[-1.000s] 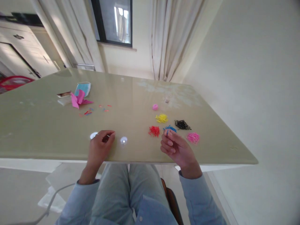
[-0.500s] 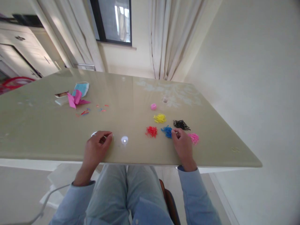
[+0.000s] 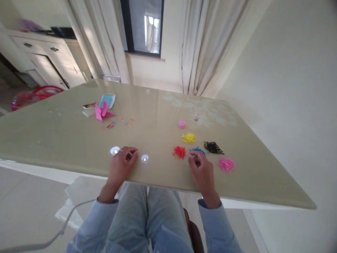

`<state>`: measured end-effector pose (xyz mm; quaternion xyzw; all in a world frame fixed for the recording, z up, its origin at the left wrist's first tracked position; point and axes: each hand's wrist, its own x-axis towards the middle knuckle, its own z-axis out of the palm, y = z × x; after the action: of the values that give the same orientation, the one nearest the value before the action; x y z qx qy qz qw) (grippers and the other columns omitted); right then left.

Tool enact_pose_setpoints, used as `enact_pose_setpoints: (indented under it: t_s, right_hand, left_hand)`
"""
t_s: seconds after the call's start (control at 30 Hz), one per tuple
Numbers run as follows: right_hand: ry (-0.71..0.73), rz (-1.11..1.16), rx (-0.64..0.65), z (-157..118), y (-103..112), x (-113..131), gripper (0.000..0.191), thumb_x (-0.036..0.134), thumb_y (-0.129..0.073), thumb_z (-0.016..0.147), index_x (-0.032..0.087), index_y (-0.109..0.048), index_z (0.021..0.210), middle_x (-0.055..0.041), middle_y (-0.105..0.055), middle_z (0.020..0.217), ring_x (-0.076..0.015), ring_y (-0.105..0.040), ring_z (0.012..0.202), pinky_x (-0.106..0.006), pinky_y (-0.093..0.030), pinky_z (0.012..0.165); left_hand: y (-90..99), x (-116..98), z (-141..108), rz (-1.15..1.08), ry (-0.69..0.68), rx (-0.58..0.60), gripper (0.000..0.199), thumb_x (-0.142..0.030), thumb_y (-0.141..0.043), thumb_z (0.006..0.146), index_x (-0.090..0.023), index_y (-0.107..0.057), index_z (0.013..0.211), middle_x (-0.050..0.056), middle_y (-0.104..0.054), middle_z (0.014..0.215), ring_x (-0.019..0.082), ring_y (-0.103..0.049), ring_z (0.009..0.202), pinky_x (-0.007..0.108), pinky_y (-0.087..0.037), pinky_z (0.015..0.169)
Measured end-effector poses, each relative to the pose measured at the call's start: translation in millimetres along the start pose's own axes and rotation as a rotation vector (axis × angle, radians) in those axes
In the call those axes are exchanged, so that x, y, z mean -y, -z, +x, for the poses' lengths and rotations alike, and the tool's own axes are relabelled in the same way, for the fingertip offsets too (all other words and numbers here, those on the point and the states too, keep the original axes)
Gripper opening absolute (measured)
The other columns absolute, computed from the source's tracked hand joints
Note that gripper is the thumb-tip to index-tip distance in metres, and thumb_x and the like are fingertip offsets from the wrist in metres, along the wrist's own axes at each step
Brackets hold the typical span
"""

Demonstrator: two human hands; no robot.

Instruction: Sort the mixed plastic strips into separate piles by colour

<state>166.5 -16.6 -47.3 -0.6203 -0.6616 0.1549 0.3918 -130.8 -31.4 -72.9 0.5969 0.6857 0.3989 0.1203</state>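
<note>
My left hand (image 3: 123,164) rests by the table's near edge, thumb and fingertips pressed together; anything between them is too small to make out. My right hand (image 3: 202,169) is also closed in a pinch, its fingertips beside a pile of small blue bands (image 3: 198,151) that it partly hides. I cannot see what that pinch holds. Left of it lies a heap of red bands (image 3: 179,152). Yellow bands (image 3: 189,137) sit farther back, black bands (image 3: 213,147) to the right, and pink bands (image 3: 226,164) right of the hand.
A small pink ring-shaped object (image 3: 182,124) stands behind the yellow heap. At the back left are a pink folded paper (image 3: 103,111), a blue face mask (image 3: 107,101) and scattered red and blue bits (image 3: 110,125). The glossy table (image 3: 158,140) reflects lamps; a wall (image 3: 295,105) is at right.
The view has swung left, so the table's things appear farther right. Relative to the piles, my right hand has moved left, away from the pink bands. My left hand stays pinched.
</note>
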Motion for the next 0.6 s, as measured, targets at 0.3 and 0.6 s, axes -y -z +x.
enact_pose_setpoints:
  t_s: [0.3, 0.6]
  right_hand:
    - [0.273, 0.277, 0.472, -8, -45, 34, 0.019, 0.036, -0.059, 0.091, 0.022, -0.073, 0.090, -0.0036, -0.073, 0.075, -0.0174, -0.063, 0.062, -0.028, -0.048, 0.061]
    - [0.250, 0.256, 0.430, 0, -49, 21, 0.032, 0.050, -0.060, 0.087, 0.022, -0.075, 0.086, -0.0071, -0.075, 0.080, -0.0219, -0.070, 0.069, -0.031, -0.057, 0.062]
  left_hand:
    - [4.0, -1, 2, -0.135, 0.037, 0.031, 0.022, -0.033, -0.055, 0.085, -0.019, -0.070, 0.088, 0.004, -0.070, 0.083, 0.015, -0.060, 0.069, 0.028, -0.047, 0.068]
    - [38.5, 27, 42, -0.454, 0.187, 0.057, 0.031, -0.043, -0.060, 0.081, -0.014, -0.070, 0.086, 0.002, -0.066, 0.068, 0.013, -0.058, 0.059, 0.024, -0.044, 0.056]
